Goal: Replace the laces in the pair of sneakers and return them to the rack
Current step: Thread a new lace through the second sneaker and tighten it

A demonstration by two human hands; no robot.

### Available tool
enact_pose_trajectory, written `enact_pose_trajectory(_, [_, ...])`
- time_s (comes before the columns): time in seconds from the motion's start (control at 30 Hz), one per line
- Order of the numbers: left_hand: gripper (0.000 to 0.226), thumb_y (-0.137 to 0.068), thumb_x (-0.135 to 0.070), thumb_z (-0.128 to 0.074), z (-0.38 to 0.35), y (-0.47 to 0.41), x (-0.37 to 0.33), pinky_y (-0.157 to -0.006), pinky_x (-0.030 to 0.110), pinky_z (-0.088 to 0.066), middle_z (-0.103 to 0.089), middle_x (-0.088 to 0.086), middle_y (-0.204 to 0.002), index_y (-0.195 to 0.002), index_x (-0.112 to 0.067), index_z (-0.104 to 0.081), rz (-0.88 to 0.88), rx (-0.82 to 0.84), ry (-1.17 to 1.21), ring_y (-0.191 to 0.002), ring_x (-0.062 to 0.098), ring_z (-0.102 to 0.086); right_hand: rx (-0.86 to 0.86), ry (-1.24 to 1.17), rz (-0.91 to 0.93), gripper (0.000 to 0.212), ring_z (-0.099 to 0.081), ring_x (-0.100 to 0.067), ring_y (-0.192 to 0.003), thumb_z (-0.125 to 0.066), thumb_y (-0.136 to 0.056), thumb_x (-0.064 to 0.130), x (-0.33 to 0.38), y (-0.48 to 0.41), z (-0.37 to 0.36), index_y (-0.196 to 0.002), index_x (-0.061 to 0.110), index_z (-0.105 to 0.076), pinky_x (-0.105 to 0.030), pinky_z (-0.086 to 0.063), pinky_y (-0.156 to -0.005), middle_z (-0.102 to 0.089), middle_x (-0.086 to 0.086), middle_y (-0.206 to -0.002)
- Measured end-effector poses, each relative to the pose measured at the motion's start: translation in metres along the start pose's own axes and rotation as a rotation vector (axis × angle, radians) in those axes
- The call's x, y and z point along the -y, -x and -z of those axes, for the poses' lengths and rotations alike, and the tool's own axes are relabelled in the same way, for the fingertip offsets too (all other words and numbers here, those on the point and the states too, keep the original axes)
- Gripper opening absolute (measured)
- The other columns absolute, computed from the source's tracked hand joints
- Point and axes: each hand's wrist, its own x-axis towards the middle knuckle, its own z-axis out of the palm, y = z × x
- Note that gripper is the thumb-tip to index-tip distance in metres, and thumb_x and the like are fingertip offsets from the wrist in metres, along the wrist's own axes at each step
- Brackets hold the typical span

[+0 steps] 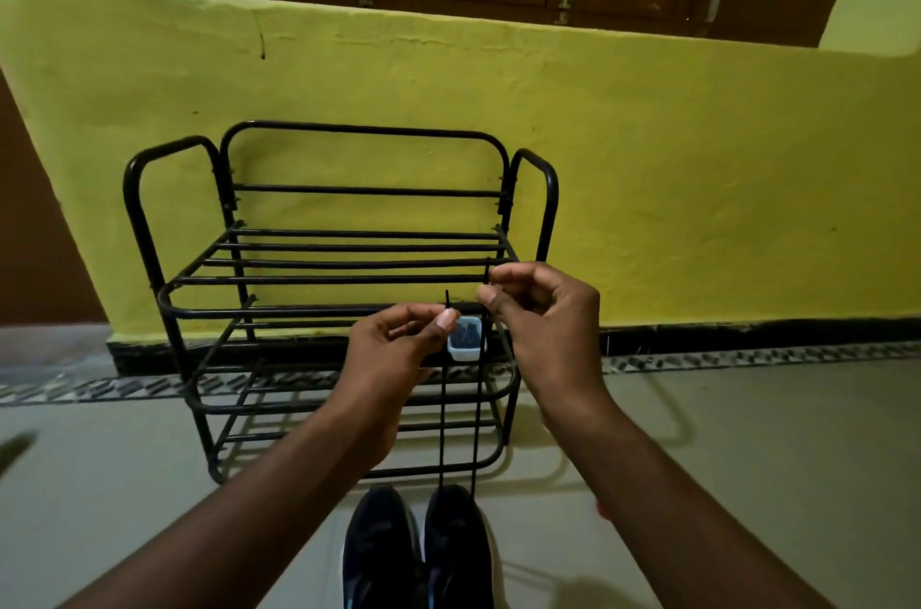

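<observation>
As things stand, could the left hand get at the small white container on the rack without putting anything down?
Probably not. The left hand is pinching one end of the black lace, so it isn't free. The white container sits just past its fingertips, with nothing in between.

Two sneakers (pixel 418 553), one lace (pixel 443 409), one rack (pixel 339 279), one small tub (pixel 466 344).
</observation>
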Motion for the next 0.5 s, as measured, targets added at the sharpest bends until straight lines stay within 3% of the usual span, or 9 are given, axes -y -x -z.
enact_pose_trajectory(0.27, [0.014,-0.091,-0.023,-0.069,0.002,-0.004,0.003,-0.084,0.036,-0.051,-0.075,-0.001,-0.106,-0.101,-0.017,-0.076,-0.021,-0.002,-0.029,-0.105,0.016,-0.068,-0.01,-0.02,0.008,0.015,-0.074,-0.005,-0.08,-0.082,-0.082,0.007,-0.004,0.0,0.0,-0.095,0.011,-0.075,-0.023,-0.06,-0.076,-0.076,0.002,-0.084])
enact_pose_trajectory(0.33, [0.014,-0.094,-0.021,-0.066,0.002,-0.006,0.006,-0.081,0.033,-0.052,-0.075,0.002,-0.103,-0.102,-0.015,-0.074,-0.034,0.006,-0.038,-0.1,0.016,-0.07,0.003,-0.049,0.004,0.013,-0.076,-0.011,-0.078,-0.078,-0.086,0.004,-0.006,0.0,0.001,-0.097,0.007,-0.073,-0.025,-0.06,-0.069,-0.076,-0.004,-0.086])
enact_pose_trajectory(0.4, [0.015,-0.097,-0.02,-0.061,0.003,-0.008,0.012,-0.076,0.031,-0.054,-0.073,0.004,-0.101,-0.105,-0.012,-0.072,-0.043,0.022,-0.038,-0.093,0.018,-0.07,0.023,-0.064,-0.005,0.01,-0.076,-0.015,-0.072,-0.072,-0.09,0.003,-0.011,0.002,0.002,-0.099,0.005,-0.07,-0.022,-0.055,-0.059,-0.074,-0.008,-0.086])
enact_pose_trajectory(0.5, [0.016,-0.1,-0.02,-0.057,0.005,-0.011,0.027,-0.062,0.025,-0.05,-0.07,0.0,-0.084,-0.105,-0.012,-0.07,-0.059,0.042,-0.07,-0.071,0.013,-0.062,0.017,0.012,0.0,0.007,-0.072,-0.011,-0.068,-0.071,-0.091,0.005,-0.031,0.005,0.004,-0.097,0.01,-0.071,-0.018,-0.052,-0.058,-0.073,-0.003,-0.084])
